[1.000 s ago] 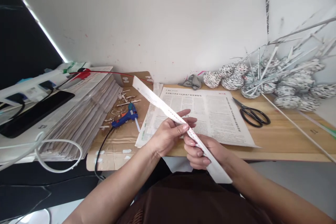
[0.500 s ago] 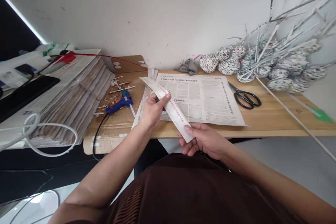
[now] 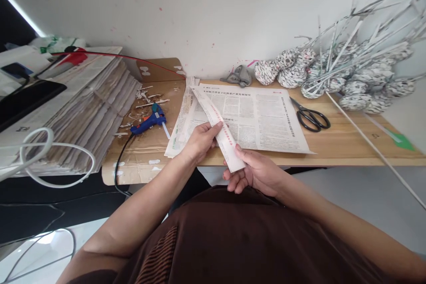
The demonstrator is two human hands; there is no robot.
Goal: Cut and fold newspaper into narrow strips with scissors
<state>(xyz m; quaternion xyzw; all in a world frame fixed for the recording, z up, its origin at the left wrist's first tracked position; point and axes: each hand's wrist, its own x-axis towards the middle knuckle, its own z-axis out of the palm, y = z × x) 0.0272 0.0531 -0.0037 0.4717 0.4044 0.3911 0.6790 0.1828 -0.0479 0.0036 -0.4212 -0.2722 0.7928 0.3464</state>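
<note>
A long folded newspaper strip point(image 3: 226, 138) with red print slants over the table's front edge. My left hand point(image 3: 203, 140) pinches it near its middle, thumb on top. At its lower end my right hand point(image 3: 254, 168) grips it between thumb and fingers. Beneath and behind the strip, newspaper sheets point(image 3: 266, 120) lie flat on the wooden table point(image 3: 353, 142). Black-handled scissors point(image 3: 311, 117) rest just right of the sheets. Left of them lies a blue glue gun point(image 3: 149, 122) on brown cardboard.
A tall newspaper stack point(image 3: 93, 115) with white cable loops stands at the left. Paper scraps point(image 3: 146, 97) litter the cardboard point(image 3: 136, 171). Woven paper balls point(image 3: 293, 73) with long stems fill the back right. A grey lump point(image 3: 241, 76) sits by the wall. A green piece point(image 3: 401, 140) lies far right.
The view has shifted slightly. My left hand has slid a little down the strip, toward my right hand, and the strip now slopes more steeply. Both hands still hold it.
</note>
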